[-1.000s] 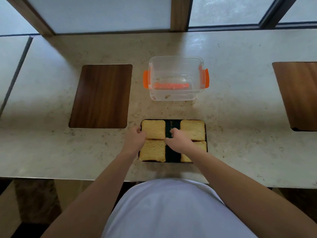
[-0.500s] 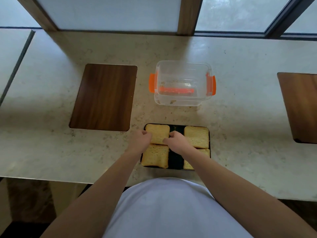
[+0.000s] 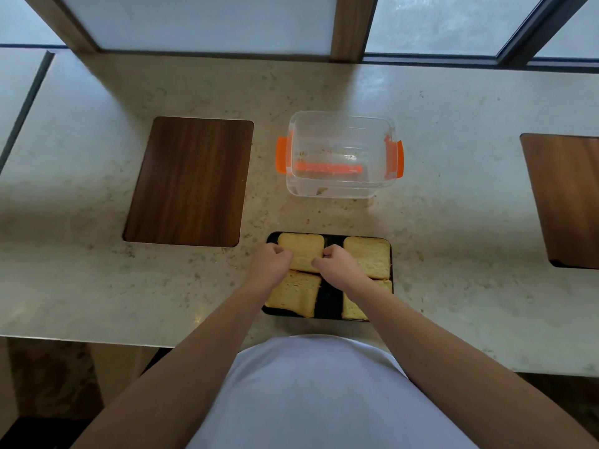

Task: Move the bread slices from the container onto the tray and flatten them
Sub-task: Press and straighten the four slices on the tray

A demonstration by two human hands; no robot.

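On the near counter [image 3: 453, 228], tray [image 3: 327, 307] holds four bread slices [image 3: 368, 256]. Left hand [image 3: 270, 262] and right hand [image 3: 337, 267], both clenched, press far-left slice [image 3: 303, 252]. Container [image 3: 343, 153] beyond, well apart.

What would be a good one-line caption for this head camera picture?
Both hands, left and right, press a bread slice on the black tray; clear container beyond.

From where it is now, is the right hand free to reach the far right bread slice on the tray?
Probably yes. The right hand rests at the far left slice, and the far right slice lies just beside it on the tray, uncovered, with nothing between them.
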